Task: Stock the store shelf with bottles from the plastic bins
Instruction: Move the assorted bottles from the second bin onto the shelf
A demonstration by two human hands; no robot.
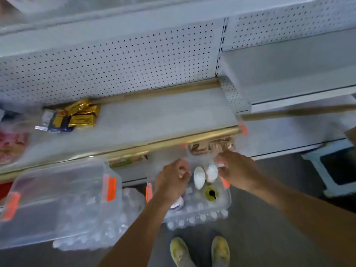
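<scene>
Reaching down, both hands hung over the clear bin [194, 211]. The right hand [234, 168] pinched a white bottle [211, 172]; the left hand [172, 178] curled beside another bottle [199, 177], standing just between them.

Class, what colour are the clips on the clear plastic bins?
Bright orange clips on the clear bins, seen in the head view.

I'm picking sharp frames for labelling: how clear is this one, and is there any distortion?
Head view: soft throughout with motion smear, so the bottles between the left hand and right hand are pale blobs; wide-angle lens bows the shelf edge; lighting flat, no harsh glare.
</scene>
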